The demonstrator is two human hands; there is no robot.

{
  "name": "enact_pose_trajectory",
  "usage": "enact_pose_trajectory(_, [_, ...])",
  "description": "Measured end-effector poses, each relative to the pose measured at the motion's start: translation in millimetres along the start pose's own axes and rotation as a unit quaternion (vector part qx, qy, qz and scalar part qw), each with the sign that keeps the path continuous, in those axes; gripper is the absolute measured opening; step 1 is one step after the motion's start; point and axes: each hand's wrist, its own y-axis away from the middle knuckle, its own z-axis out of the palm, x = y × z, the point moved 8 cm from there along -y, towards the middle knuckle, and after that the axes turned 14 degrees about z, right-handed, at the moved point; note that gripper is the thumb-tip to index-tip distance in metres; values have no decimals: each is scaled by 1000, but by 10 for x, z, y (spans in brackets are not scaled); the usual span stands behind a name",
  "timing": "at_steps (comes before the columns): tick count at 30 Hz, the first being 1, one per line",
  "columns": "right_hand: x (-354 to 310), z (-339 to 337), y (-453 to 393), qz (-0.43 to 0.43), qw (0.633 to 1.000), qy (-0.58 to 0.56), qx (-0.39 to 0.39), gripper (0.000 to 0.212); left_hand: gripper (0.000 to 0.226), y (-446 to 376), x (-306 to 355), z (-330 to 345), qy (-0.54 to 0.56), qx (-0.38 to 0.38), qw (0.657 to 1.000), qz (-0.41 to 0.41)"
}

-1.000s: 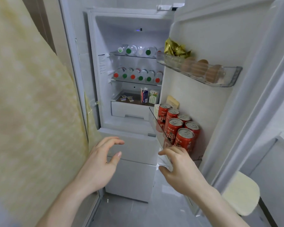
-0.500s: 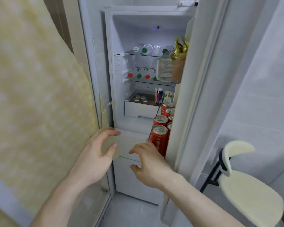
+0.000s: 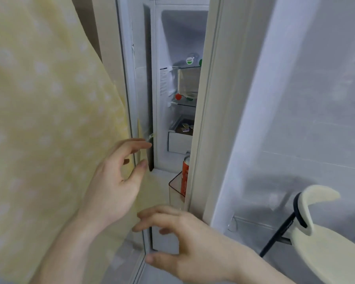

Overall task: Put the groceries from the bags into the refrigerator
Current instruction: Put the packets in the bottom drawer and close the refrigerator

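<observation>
Fridge door [image 3: 209, 119] nearly shut.
L hand [image 3: 115, 181] & R hand [image 3: 184, 242] loose, empty; I'd watch fingers near the gap.

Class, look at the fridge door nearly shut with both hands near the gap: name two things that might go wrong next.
1. The right hand sits by the door edge; its fingers might get pinched.
2. The yellow curtain hangs beside the opening near the left hand and might catch in the seal.
</observation>
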Motion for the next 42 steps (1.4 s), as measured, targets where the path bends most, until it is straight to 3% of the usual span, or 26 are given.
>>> enact_pose_trajectory(5, [-47, -193, -4, 54, 987, -133, -68, 35, 27, -228, -159, -48, 81, 6, 996, 22])
enact_pose_trajectory(8, [-60, -380, -13, 46, 983, -155, -90, 39, 27, -301, -204, -32, 119, -3, 992, 36])
enact_pose_trajectory(14, [-39, -460, -365, 25, 984, -119, -127, 41, 28, -493, -236, -106, 128, -1, 989, 70])
enact_pose_trajectory(20, [0, -497, -834, 16, 992, -94, -83, 32, 28, -632, -380, -203, 119, 28, 991, 57])
enact_pose_trajectory(24, [252, -724, -977, 29, 995, -92, -7, 28, 37, -744, -551, -134, 142, 33, 989, 31])
enact_pose_trajectory(27, [481, -1033, -994, 35, 990, -90, 104, 29, 40, -857, -679, -16, 130, 37, 990, 30])
enact_pose_trajectory(33, [865, -1674, -889, 11, 948, 13, 318, 53, 40, -1079, -1094, 116, 79, 122, 989, 4])
enact_pose_trajectory(37, [1110, -1928, -922, 50, 925, 73, 369, 70, 42, -1258, -1327, 171, 26, 155, 987, 7])
enact_pose_trajectory(42, [1320, -2157, -1098, 85, 900, 140, 404, 84, 65, -1454, -1618, 333, -38, 151, 988, 8])
